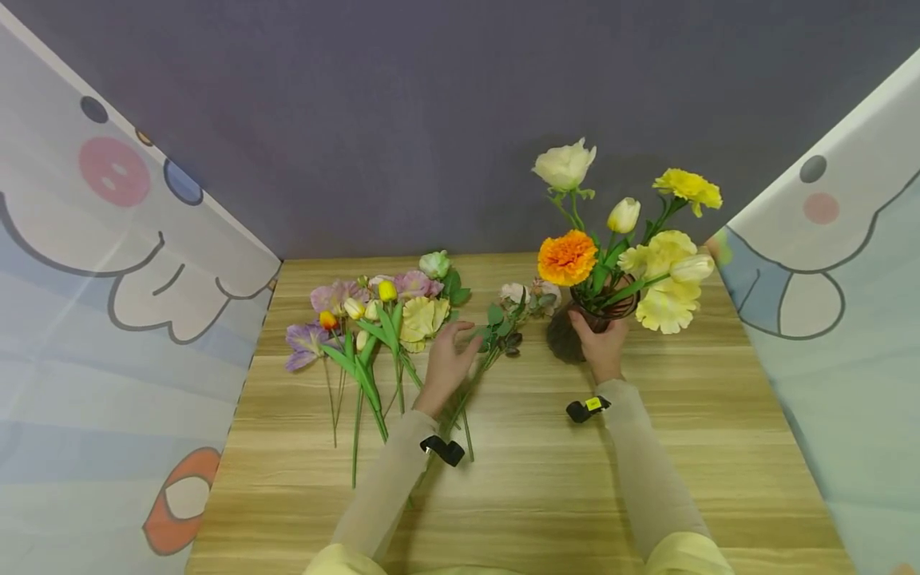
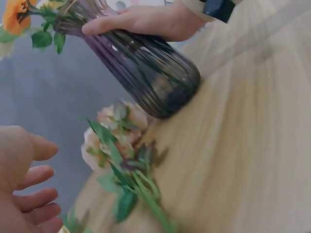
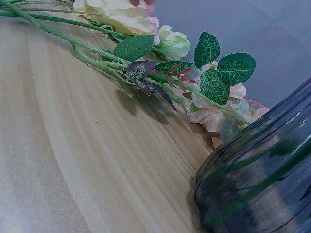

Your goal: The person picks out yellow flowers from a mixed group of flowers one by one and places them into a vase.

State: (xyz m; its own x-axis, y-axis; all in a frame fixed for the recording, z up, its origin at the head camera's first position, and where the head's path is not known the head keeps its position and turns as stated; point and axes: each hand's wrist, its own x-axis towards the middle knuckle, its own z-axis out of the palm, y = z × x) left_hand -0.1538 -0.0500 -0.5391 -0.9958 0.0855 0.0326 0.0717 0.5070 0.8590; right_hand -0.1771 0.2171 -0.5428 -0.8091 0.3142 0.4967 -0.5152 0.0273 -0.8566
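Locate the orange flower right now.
In the head view, the orange flower is right of centre, in the vase, below the large white flower.

"What did the right hand (image 1: 604, 351) grip?"
"A ribbed, smoky vase (image 1: 566, 337) of orange, white and yellow blooms (image 1: 623, 216)."
"By the left hand (image 1: 447, 367)?"
"Leafy pale pink roses (image 1: 515, 294), lying on the table (image 1: 532, 447)."

Under the left grip (image 1: 451, 359) and right grip (image 1: 602, 345) spreads a desk (image 1: 532, 455) of pale, streaked wood grain, a soft sheen of light between them. Beyond both grips rises a plain dark-grey wall (image 1: 402, 160). Pale panels with outlined cartoon figures flank them — one panel (image 1: 57, 391) out past the left grip, another panel (image 1: 862, 383) past the right.
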